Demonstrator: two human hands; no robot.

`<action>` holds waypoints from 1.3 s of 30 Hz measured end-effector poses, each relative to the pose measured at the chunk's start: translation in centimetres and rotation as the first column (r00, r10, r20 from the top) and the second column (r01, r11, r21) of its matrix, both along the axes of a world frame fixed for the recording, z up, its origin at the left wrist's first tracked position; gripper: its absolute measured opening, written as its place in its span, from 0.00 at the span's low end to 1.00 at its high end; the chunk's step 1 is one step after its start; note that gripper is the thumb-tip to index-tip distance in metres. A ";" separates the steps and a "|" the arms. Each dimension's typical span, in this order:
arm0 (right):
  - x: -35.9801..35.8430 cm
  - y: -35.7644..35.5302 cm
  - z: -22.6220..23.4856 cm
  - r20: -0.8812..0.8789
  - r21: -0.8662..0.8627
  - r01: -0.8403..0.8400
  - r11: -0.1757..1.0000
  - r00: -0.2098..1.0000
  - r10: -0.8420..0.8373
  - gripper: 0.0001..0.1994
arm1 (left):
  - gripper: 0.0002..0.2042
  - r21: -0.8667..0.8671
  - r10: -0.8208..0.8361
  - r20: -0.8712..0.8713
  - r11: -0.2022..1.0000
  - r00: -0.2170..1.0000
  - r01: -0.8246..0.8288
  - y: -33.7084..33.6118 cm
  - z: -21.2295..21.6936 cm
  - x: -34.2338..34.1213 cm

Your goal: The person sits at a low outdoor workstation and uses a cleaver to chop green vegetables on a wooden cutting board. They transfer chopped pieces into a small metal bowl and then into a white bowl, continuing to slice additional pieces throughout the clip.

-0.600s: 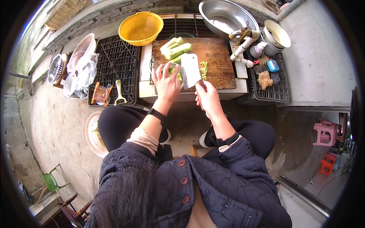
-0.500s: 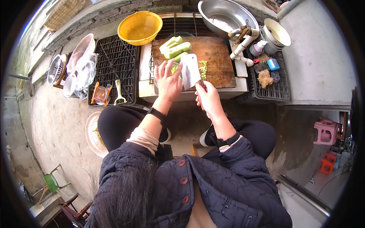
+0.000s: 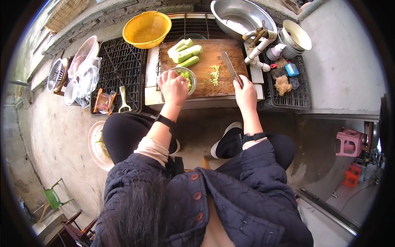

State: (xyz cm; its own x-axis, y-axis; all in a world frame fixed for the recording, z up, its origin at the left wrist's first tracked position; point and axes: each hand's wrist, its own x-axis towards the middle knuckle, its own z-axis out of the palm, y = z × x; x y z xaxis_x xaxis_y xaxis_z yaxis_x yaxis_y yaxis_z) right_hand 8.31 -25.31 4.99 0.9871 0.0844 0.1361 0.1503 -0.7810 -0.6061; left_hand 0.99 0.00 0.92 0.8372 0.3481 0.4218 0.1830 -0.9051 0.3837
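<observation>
My right hand (image 3: 247,94) is closed round the handle of a cleaver (image 3: 228,65), its blade turned edge-on and pointing away over the right half of the wooden chopping board (image 3: 232,49). Curled over the left rim of a small clear bowl (image 3: 193,84) are the fingers of my left hand (image 3: 173,88). Chopped green pieces (image 3: 185,75) lie in that bowl, partly hidden by the hand. Finely cut light-green bits (image 3: 214,75) are spread on the middle of the board. Behind the bowl lie several peeled pale-green vegetables (image 3: 188,53), of a kind I cannot tell.
A yellow plastic basin (image 3: 147,31) and a large metal basin (image 3: 236,18) stand behind the board. Left, a black crate (image 3: 119,61) bears a peeler (image 3: 124,101). Right of the board are a pipe with a tap (image 3: 260,51), stacked bowls (image 3: 297,37) and a blue-topped brush (image 3: 292,70).
The cleaver has moved right, away from the bowl, and turned from flat to edge-on. My left hand has gone from spread fingers above the bowl to its rim.
</observation>
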 end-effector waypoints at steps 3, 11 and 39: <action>1.5 -0.7 -1.1 -0.012 -0.117 -0.047 0.992 0.999 0.046 0.17 | 0.16 -0.052 0.064 -0.059 0.996 0.996 -0.067 -0.3 0.6 0.3; 0.6 -0.6 -1.4 -0.033 -0.158 -0.229 0.961 0.973 0.227 0.15 | 0.16 -0.124 -0.139 0.281 0.976 0.950 0.180 -2.5 2.0 2.1; -2.9 -3.2 -6.9 -0.688 0.693 0.528 0.490 0.687 0.232 0.16 | 0.36 -0.360 -0.293 -0.329 0.918 0.898 0.168 -7.9 -4.7 7.5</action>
